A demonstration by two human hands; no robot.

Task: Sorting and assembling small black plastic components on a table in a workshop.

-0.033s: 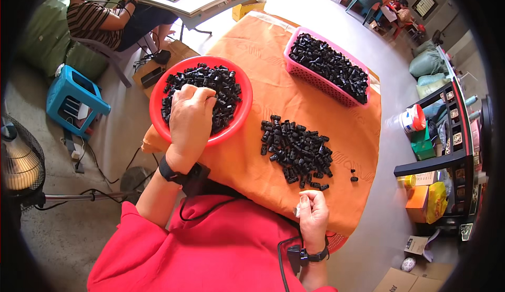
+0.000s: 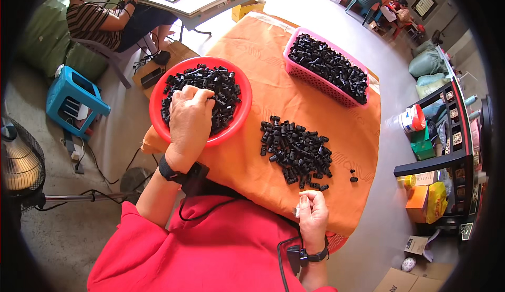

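My left hand (image 2: 190, 114) is over a round red bowl (image 2: 246, 95) heaped with small black plastic parts (image 2: 225, 93). Its fingers are curled together at the parts, and whatever they grip is hidden under the hand. At the near table edge my right hand (image 2: 313, 212) is closed, thumb against forefinger; a small whitish bit shows beside the fingers, too small to name. Just beyond it, a loose pile of black cylindrical parts (image 2: 297, 152) lies on the orange cloth (image 2: 247, 158). Two stray parts (image 2: 353, 179) lie apart, right of the pile.
A pink perforated basket (image 2: 321, 84) full of similar black parts stands at the far right of the table. Left are a blue stool (image 2: 79, 102) and a fan (image 2: 21, 160). Another person (image 2: 100, 21) sits at a far-left table. Dark shelving (image 2: 436, 163) stands right.
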